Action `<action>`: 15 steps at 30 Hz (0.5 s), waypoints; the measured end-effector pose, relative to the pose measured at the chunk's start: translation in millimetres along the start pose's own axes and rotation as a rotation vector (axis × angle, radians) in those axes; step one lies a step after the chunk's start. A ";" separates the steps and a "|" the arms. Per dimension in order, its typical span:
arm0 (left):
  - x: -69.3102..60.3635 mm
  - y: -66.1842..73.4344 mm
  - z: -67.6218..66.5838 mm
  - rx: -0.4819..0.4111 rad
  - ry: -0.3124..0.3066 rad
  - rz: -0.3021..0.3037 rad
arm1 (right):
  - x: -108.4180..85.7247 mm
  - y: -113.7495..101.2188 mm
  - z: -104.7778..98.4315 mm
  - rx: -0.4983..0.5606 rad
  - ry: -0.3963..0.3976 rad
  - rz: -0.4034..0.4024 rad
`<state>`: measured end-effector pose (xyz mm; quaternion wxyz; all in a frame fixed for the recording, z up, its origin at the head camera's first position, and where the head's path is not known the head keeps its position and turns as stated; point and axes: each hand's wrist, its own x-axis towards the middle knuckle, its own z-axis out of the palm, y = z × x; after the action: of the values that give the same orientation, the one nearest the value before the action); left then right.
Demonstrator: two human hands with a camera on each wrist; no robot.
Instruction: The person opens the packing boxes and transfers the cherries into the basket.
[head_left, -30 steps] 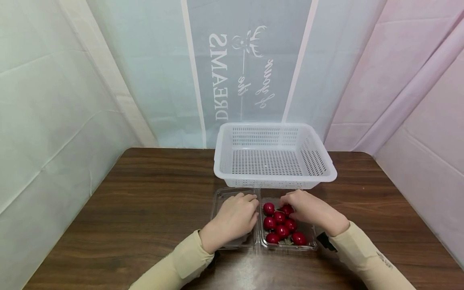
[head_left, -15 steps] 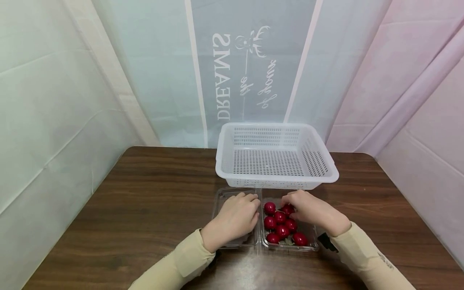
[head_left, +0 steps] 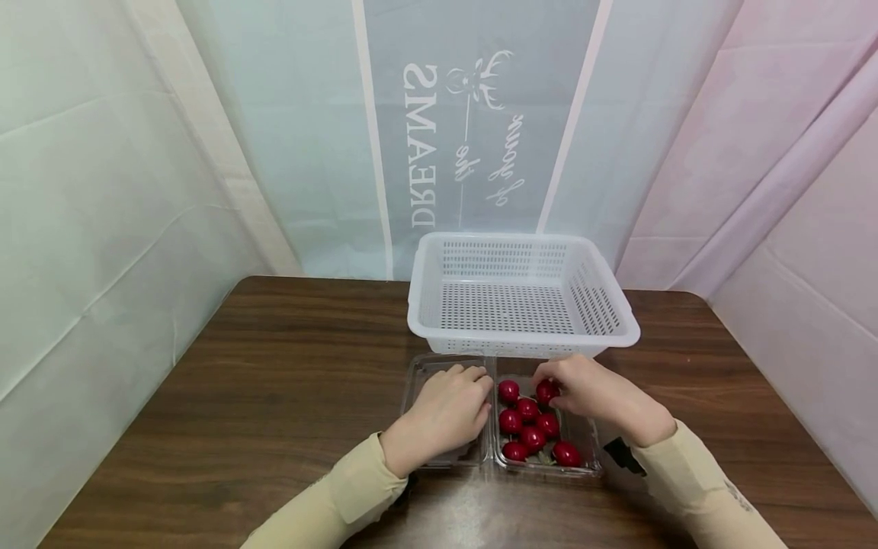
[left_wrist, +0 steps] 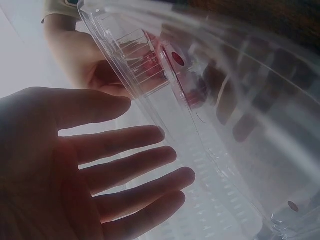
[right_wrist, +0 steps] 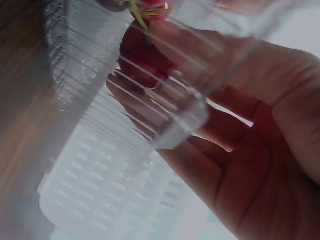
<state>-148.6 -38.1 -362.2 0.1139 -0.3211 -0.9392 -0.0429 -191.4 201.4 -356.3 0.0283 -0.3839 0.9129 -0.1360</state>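
In the head view a clear plastic clamshell box lies unfolded on the table. Its right half, the tray (head_left: 593, 461), holds several glossy red cherries (head_left: 533, 438). My right hand (head_left: 597, 396) pinches a cherry (head_left: 547, 392) at the tray's back right between thumb and fingers; through the clear wall in the right wrist view, this dark red cherry (right_wrist: 142, 55) shows a green stem near it. My left hand (head_left: 446, 412) rests over the lid (head_left: 418, 374), its fingertips by the hinge. The left wrist view shows the left fingers (left_wrist: 140, 192) nearly straight, with nothing held.
A white perforated plastic basket (head_left: 524, 335) stands just behind the clamshell, near the table's back edge. The brown wooden table (head_left: 274, 381) is bounded by pale curtains (head_left: 103, 191) at the back and sides.
My right hand has shifted slightly right and up with the pinched cherry, and the neighbouring cherries have moved a little. The left hand stays in place.
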 end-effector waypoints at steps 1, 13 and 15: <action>-0.2 -0.1 -0.1 0.002 0.000 -0.001 | -0.2 0.1 -0.2 -0.002 0.010 -0.008; -0.1 0.4 0.6 0.008 -0.005 -0.004 | -2.4 -2.9 -9.8 -0.013 0.076 -0.035; 0.0 0.3 1.3 0.008 -0.005 -0.004 | -2.4 -3.2 -10.6 -0.024 0.097 -0.050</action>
<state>-148.6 -37.7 -363.5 0.1129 -0.3187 -0.9403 -0.0387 -189.2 203.3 -345.3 -0.0240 -0.3999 0.9049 -0.1439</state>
